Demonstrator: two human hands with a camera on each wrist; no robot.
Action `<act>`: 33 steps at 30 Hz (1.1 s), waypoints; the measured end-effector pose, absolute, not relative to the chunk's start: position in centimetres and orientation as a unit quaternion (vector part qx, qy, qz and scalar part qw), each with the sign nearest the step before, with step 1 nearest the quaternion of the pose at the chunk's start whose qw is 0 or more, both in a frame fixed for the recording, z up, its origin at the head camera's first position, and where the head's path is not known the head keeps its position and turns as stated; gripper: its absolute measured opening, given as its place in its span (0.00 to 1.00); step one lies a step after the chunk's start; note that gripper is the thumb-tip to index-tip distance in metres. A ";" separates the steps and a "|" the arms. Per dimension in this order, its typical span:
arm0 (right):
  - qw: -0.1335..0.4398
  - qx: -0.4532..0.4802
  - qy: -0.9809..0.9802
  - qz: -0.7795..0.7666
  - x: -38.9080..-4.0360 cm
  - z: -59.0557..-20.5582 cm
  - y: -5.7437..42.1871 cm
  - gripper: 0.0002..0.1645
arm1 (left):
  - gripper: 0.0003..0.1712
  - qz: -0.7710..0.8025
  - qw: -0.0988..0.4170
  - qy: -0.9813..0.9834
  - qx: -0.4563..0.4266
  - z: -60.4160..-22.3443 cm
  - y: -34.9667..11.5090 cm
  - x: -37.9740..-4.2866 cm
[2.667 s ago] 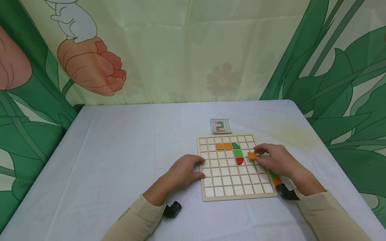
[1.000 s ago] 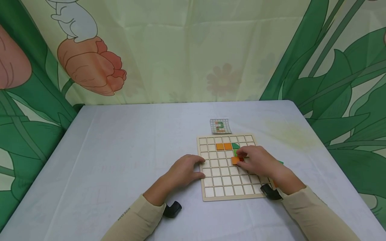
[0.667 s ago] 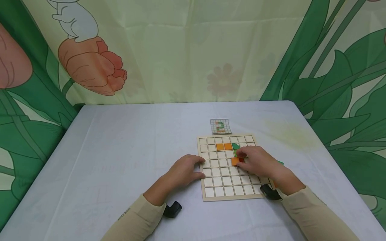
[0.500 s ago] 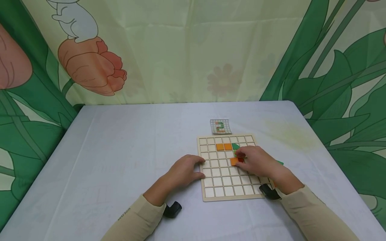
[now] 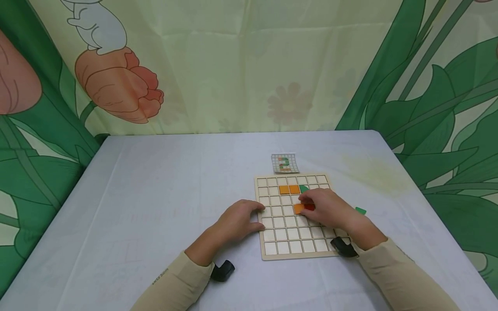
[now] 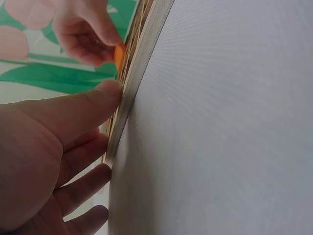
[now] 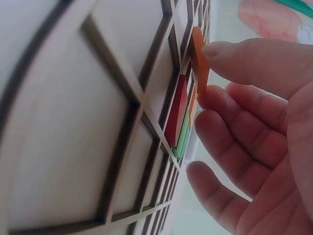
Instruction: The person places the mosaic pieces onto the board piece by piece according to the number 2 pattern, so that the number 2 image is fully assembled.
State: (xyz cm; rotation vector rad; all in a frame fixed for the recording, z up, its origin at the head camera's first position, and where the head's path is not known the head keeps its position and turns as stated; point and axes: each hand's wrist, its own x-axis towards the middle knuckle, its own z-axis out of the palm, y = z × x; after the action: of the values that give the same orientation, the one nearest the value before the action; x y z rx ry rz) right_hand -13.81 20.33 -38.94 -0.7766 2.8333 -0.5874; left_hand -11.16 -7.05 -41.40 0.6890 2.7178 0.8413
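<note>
A wooden grid board (image 5: 280,234) lies on the white table. My right hand (image 5: 330,209) is over its middle, pinching an orange square tile (image 5: 298,209) by its edges. In the right wrist view the orange tile stands slightly tilted above the cells, left of a red rounded tile (image 7: 177,112) in the grid. Two orange tiles (image 5: 289,189) and a dark green rounded tile (image 5: 304,188) fill a row above; a light green tile (image 7: 182,139) is mostly hidden by my right hand. My left hand (image 5: 237,220) touches the board's left edge with thumb and extended fingertips.
A small printed pattern card (image 5: 285,163) lies just beyond the board. To the right, a loose green piece (image 5: 360,210) shows beside my right forearm. A black wrist device (image 5: 344,247) overhangs the board's lower right part. A patterned curtain (image 5: 233,65) hangs behind the table.
My right hand has carried the orange tile from the board's right side leftward past the red tile, shifting slightly further left in the last half second. My left hand stays put.
</note>
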 end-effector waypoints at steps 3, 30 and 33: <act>0.076 -0.257 0.944 -0.194 -13.9 -39.0 20.3 0.15 | 0.27 0.284 0.107 0.924 0.234 -41.4 -7.0 -11.1; 0.081 -0.259 0.945 -0.181 -13.5 -38.8 20.2 0.16 | 0.27 0.285 0.112 0.924 0.229 -41.1 -6.9 -11.0; 0.070 -0.256 0.947 -0.180 -13.5 -38.7 20.6 0.16 | 0.27 0.286 0.113 0.924 0.227 -41.2 -6.9 -11.0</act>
State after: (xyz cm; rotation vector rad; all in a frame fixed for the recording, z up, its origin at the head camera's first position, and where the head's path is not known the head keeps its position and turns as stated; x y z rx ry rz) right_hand -13.48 20.56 -38.66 -0.7695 2.8496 -0.5411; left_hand -11.04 -6.94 -41.16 0.6666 2.7097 0.8398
